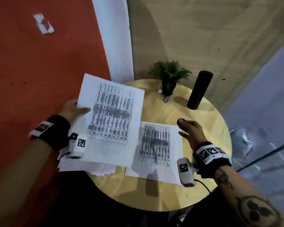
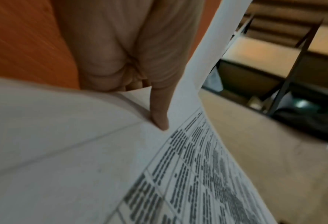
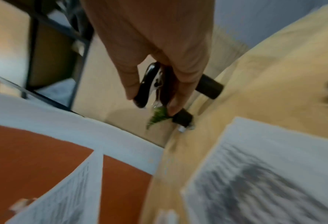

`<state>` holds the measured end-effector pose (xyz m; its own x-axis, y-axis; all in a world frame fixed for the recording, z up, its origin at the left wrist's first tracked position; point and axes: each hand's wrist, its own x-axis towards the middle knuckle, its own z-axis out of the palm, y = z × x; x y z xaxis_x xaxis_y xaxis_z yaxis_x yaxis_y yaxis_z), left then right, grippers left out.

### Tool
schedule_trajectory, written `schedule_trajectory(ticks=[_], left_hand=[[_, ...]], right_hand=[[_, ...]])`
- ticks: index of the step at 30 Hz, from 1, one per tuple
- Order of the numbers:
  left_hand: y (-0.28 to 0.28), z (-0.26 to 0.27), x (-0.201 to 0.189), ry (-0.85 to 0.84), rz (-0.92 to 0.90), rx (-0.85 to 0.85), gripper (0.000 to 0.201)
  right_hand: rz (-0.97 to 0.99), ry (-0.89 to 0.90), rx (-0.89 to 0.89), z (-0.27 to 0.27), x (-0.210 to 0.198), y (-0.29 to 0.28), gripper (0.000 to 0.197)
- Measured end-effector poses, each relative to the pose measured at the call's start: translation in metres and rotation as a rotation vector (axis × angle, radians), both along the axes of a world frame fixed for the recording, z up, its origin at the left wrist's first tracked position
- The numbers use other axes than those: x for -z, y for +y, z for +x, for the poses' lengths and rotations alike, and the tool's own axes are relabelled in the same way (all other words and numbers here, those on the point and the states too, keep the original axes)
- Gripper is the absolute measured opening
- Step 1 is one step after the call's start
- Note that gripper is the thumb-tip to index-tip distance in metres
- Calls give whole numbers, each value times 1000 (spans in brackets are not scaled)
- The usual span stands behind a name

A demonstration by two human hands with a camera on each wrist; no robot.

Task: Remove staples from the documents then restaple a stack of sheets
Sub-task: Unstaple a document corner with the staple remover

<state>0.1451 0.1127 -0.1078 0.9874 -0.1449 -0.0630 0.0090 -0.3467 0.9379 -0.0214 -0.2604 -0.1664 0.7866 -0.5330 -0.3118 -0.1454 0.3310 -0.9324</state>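
My left hand [image 1: 79, 108] pinches the left edge of a printed sheet [image 1: 111, 115] and holds it lifted and tilted above a stack of sheets [image 1: 97, 167] at the table's left front. In the left wrist view the thumb [image 2: 159, 112] presses on that sheet [image 2: 178, 181]. A second printed sheet [image 1: 156, 148] lies flat in the middle of the table. My right hand [image 1: 183, 127] hovers to the right of that flat sheet and grips a black staple remover [image 1: 180, 121]. The remover's [image 3: 147, 87] metal claws show between thumb and fingers. No stapler is in view.
The round wooden table [image 1: 179, 190] carries a small potted plant [image 1: 168, 79] and a tall black cylinder [image 1: 200, 90] at the back. A small metallic bit [image 1: 165, 99] lies by the pot. Red floor lies to the left, and a dark bar [image 1: 261, 156] crosses on the right.
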Motion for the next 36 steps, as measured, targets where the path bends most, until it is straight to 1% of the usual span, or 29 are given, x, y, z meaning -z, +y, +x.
schedule_trajectory(ticks=[1, 2, 3, 6, 8, 11, 13, 15, 17, 18, 19, 21, 22, 23, 24, 26, 27, 28, 29, 31, 34, 35, 36], left_hand=[[7, 9, 10, 18, 88, -12, 22], [13, 17, 22, 49, 160, -19, 32], [17, 25, 36, 87, 222, -17, 39], [27, 46, 79, 139, 481, -31, 46], [32, 60, 106, 159, 631, -30, 49], [36, 73, 130, 233, 680, -87, 43], [32, 74, 132, 221, 709, -156, 39], [22, 71, 129, 162, 739, -218, 42], [0, 64, 125, 56, 784, -263, 51], [-18, 58, 123, -10, 823, -253, 52], [-41, 50, 122, -66, 851, -208, 50], [-94, 26, 128, -73, 808, -65, 45], [-121, 13, 137, -25, 765, 2, 45], [-144, 1, 147, 59, 728, 51, 50], [-161, -10, 157, 171, 705, 71, 61], [-185, -25, 173, 350, 715, 40, 87], [-192, -30, 173, 391, 719, -1, 92], [-197, -31, 176, 411, 713, -42, 90], [-201, -30, 179, 435, 704, -56, 83], [-206, -30, 180, 517, 676, 5, 59], [-203, -29, 173, 575, 597, 49, 23], [-201, -25, 172, 575, 550, 62, 18], [-200, -21, 173, 586, 498, 67, 19]], right_hand=[[-20, 71, 41, -2, 25, -3, 33], [-43, 138, 64, -4, 47, -4, 38], [-67, 198, 64, -7, 68, -4, 38], [-173, 313, 17, -16, 106, -2, 21], [-229, 342, -5, -19, 124, -5, 24], [-199, 366, 7, -22, 142, -9, 26], [-135, 381, 16, -22, 150, -12, 27], [-69, 370, 7, -23, 152, -13, 27], [-28, 353, 9, -24, 153, -13, 28], [-9, 336, 17, -24, 154, -13, 27], [10, 330, 30, -24, 155, -13, 27], [44, 323, 52, -26, 154, -12, 26], [55, 319, 62, -27, 154, -12, 25], [62, 319, 69, -27, 155, -12, 26], [58, 318, 62, -27, 157, -12, 27], [54, 324, 68, -27, 161, -13, 33], [59, 328, 74, -27, 161, -13, 37], [61, 329, 77, -28, 163, -14, 42], [55, 334, 76, -28, 164, -15, 44], [54, 334, 61, -29, 165, -15, 44], [67, 323, 52, -29, 165, -15, 42], [69, 323, 52, -29, 164, -15, 41], [70, 316, 56, -30, 164, -15, 40]])
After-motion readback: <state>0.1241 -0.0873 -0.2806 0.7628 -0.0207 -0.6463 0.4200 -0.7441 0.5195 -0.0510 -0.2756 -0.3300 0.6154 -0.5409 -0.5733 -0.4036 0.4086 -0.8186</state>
